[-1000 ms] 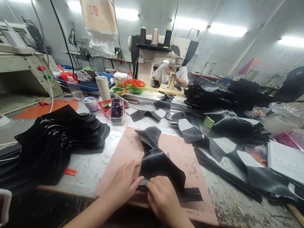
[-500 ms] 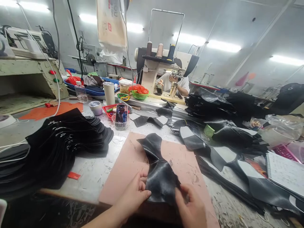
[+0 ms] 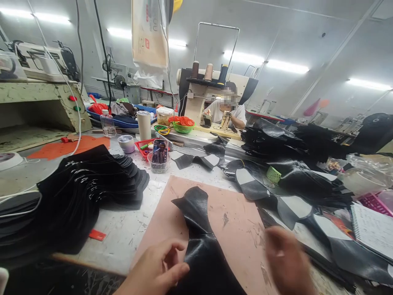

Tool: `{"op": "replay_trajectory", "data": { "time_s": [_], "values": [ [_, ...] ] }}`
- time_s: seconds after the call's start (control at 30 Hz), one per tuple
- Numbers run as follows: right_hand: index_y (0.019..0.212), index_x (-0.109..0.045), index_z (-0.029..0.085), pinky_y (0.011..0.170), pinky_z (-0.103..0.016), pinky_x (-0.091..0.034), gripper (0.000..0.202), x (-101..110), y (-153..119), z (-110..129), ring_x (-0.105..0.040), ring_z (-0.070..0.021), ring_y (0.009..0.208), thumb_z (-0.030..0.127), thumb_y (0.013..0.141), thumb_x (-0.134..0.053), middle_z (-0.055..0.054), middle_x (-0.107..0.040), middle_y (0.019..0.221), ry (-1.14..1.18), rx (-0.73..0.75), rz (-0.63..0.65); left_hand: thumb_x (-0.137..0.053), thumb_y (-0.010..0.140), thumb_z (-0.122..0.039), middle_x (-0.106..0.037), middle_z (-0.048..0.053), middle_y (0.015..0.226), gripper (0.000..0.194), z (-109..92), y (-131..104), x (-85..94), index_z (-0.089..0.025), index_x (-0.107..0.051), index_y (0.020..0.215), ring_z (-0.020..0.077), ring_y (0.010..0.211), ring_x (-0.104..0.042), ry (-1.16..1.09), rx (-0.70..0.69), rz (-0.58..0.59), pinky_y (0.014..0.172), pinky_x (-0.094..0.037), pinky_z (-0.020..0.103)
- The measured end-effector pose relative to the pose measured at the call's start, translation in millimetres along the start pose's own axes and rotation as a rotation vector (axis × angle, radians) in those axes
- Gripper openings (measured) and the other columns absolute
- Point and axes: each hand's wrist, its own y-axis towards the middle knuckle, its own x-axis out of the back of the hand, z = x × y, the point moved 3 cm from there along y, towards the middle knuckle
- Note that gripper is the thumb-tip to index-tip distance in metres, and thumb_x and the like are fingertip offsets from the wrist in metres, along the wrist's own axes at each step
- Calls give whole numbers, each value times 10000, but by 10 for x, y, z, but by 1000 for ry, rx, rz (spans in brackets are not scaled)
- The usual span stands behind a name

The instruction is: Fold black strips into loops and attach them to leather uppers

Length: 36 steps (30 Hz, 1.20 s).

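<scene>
A shiny black leather piece (image 3: 196,213) with curved edges and a seam across its narrow waist lies on the pink board (image 3: 236,217). My left hand (image 3: 161,264) is at its left edge, thumb and forefinger apart with a gap between them. Whether those fingertips touch the leather is hard to make out. Off to the right, my right hand (image 3: 287,260) is raised over the board's right edge, away from the piece. Motion smears its fingers, and I cannot make out anything in them.
On the left stands a thick stack of black pieces (image 3: 89,192). A phone (image 3: 160,151) leans in a clear tub beside a red basket (image 3: 143,149). Joined black and grey pieces (image 3: 294,207) trail rightward to a notebook (image 3: 373,225). Behind, a person (image 3: 238,114) sits at a sewing machine (image 3: 196,96).
My right hand has let go of the leather's right edge and moved up and right. The left fingers have loosened. The leather's near part has shifted closer to me.
</scene>
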Motion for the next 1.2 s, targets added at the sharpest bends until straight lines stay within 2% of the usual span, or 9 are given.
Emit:
{"op": "replay_trajectory", "data": {
  "time_s": [0.1, 0.23, 0.33, 0.53, 0.7, 0.8, 0.93, 1.1, 1.2],
  "values": [
    [726, -466, 211, 456, -248, -331, 135, -448, 41, 837, -460, -137, 490, 102, 776, -404, 15, -518, 557, 164, 542, 229, -708, 539, -564, -600, 16, 729, 518, -130, 12, -108, -191, -579, 874, 146, 615, -562, -512, 134, 84, 472, -387, 209],
    [637, -451, 201, 448, -283, -238, 183, -745, 107, 1214, -368, -146, 488, 89, 751, -363, 2, -465, 526, 115, 778, 265, -801, 517, -328, -573, -23, 571, 342, -164, -70, -32, -157, -596, 731, 82, 496, -532, -713, 214, -64, 466, -393, 171],
    [701, -503, 193, 488, -286, -290, 138, -964, 281, 1117, -399, -166, 537, 104, 705, -398, -14, -499, 574, 94, 755, 305, -787, 517, -227, -566, -31, 526, 243, -130, -156, 298, -159, -615, 675, 82, 463, -532, -724, 188, -270, 445, -427, 172],
    [1079, -546, 135, 849, -336, -399, 425, -1730, 676, 836, -511, -214, 1005, 49, 681, -428, -107, -589, 1087, 52, 405, 804, -695, 475, -103, -648, -36, 592, 220, -233, -244, 1137, -216, -652, 659, 80, 519, -592, -907, 34, -788, 456, -495, 96],
    [770, -638, 195, 748, -221, -428, 195, -2084, 699, 943, -567, -155, 927, 80, 645, -541, -22, -637, 994, 95, 596, 1027, -623, 584, -70, -667, -25, 603, 155, -408, -50, 1264, -199, -661, 661, 76, 585, -632, -843, -90, -814, 544, -517, 83],
    [683, -599, 178, 559, -238, -408, 104, -1982, 752, 1001, -583, -170, 693, 99, 623, -568, -38, -648, 761, 28, 633, 1044, -665, 554, -72, -670, -20, 597, 154, -412, 164, 1191, -179, -658, 665, 87, 578, -638, -774, -156, -773, 550, -523, 115],
    [653, -564, 196, 436, -242, -286, 125, -1422, 840, 1222, -506, -156, 480, 72, 643, -556, -5, -582, 539, -57, 693, 1004, -744, 507, -137, -684, 8, 599, 207, -407, 429, 995, -151, -671, 700, 111, 590, -643, -681, -173, -681, 558, -510, 157],
    [849, -590, 205, 432, -178, -325, 105, -608, 678, 1632, -525, -72, 501, 121, 789, -571, 60, -661, 696, 359, 971, 1256, -755, 506, -235, -702, 32, 629, 204, -470, 589, 490, -155, -707, 687, 144, 598, -636, -575, -167, -395, 575, -500, 222],
    [941, -600, 186, 516, -150, -371, 136, -563, 540, 1553, -563, -71, 607, 154, 812, -569, 34, -681, 815, 393, 779, 1363, -723, 528, -246, -692, 28, 602, 167, -407, 576, 151, -166, -715, 675, 167, 604, -630, -546, -95, -256, 582, -496, 253]
  ]
}}
